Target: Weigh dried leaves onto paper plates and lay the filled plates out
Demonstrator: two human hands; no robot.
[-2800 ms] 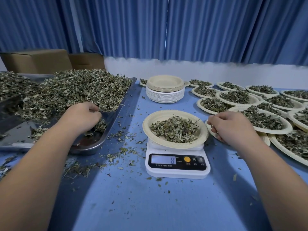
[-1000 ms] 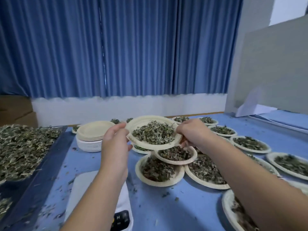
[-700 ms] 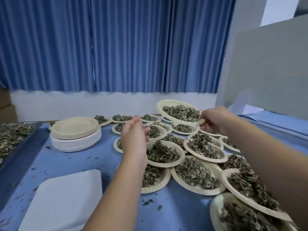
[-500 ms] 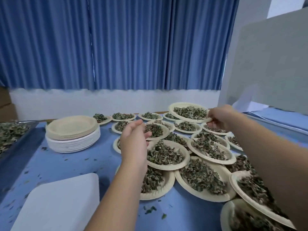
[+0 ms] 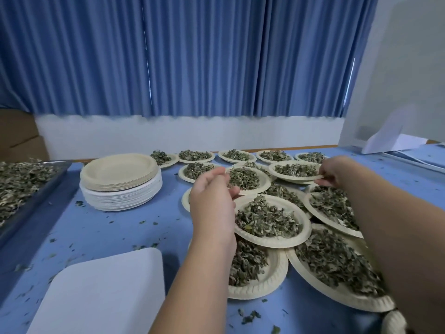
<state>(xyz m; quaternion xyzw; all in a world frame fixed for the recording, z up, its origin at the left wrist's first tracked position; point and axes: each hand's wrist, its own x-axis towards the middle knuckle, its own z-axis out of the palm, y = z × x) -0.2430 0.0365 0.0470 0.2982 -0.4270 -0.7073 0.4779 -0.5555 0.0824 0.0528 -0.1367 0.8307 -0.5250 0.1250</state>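
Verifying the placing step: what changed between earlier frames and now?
The leaf-filled beige paper plate went from the white digital scale up and rightward to the far laid-out plates; right hand pinches its rim, left hand let go. The stack of empty paper plates stayed put.

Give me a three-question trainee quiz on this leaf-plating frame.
1. True or false: the flat white scale platform carries no plate.
2. Which hand pinches the rim of a round beige paper plate of dried leaves? A) left hand B) right hand C) both
3. Fill in: the stack of empty beige paper plates stands between the metal tray of loose leaves and the ___ plates.
Key: 1 true; 2 B, the left hand holds nothing; 3 filled.
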